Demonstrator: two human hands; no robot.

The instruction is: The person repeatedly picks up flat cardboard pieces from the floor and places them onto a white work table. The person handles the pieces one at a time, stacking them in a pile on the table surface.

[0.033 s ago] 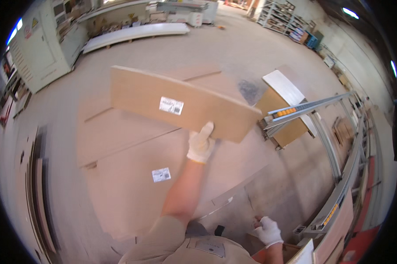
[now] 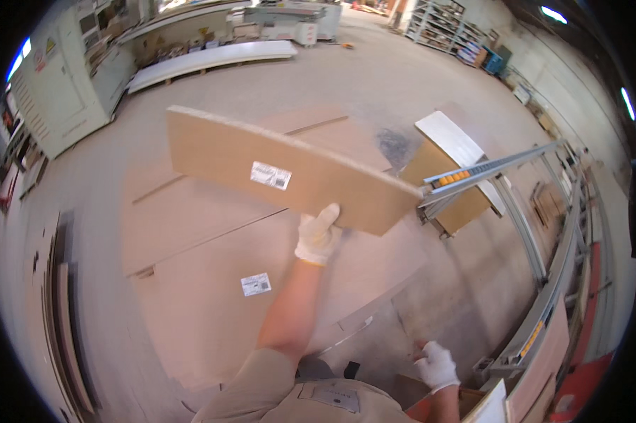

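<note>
Floor panels: Large, flat, brown sheet panels point(image 2: 205, 310) lie beneath the raised workpiece. Faces look matte and even; edges run straight. Exposed edges are a likely trip point; place feet clear of them.
Roller rail: A long, silver metal rail with orange rollers point(image 2: 497, 166) stands to the right. The workpiece's right end appears beside its near tip; contact cannot be determined. Allow clearance, as a knock could chip the corner.
Workpiece: A long, rectangular, brown board with a pale, straight upper edge point(image 2: 325, 185) is held up in front of the body, slanting down to the right. It looks rigid and dull-faced, probably wood-based.
Left hand: The white-gloved left hand point(image 2: 319, 235) clamps the lower edge right of centre, thumb on the near face; fingers behind are hidden. The longer left portion will tend to tip; grip nearer mid-length or add second-hand support.
Right hand: The white-gloved right hand point(image 2: 437, 368) is low, well apart from the board. Fingers look bent; whether they grasp anything cannot be determined.
Board label: A white, rectangular printed sticker point(image 2: 270, 175) sits flat on the near face. Avoid rubbing it.
</note>
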